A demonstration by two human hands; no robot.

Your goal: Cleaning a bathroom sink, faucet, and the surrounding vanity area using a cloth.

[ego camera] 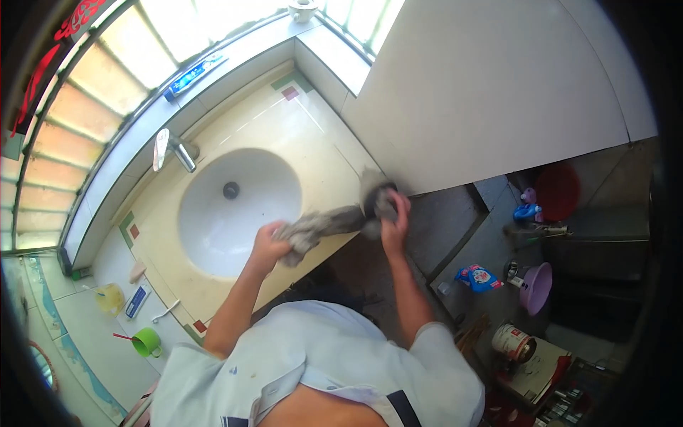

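A grey, crumpled cloth (325, 225) stretches between my two hands, twisted and sagging slightly, above the front right edge of the cream countertop (320, 139). My left hand (271, 250) grips its bunched near end, just right of the white oval basin (240, 229). At the other end, my right hand (396, 221) has its fingers closed around the cloth beyond the counter's right corner. Motion blurs that end, and a dark round patch by the fingers cannot be made out. Behind the basin stands a chrome faucet (179, 152); the black drain (231, 190) shows in the bowl.
A toothpaste box (195, 74) lies on the window ledge. Left of the counter are a green mug (145, 342), a yellow cup (110, 299) and a toothpaste tube (137, 302). Rightward, a white panel (496, 80) rises; a purple basin (535, 289) and blue packet (478, 278) lie lower.
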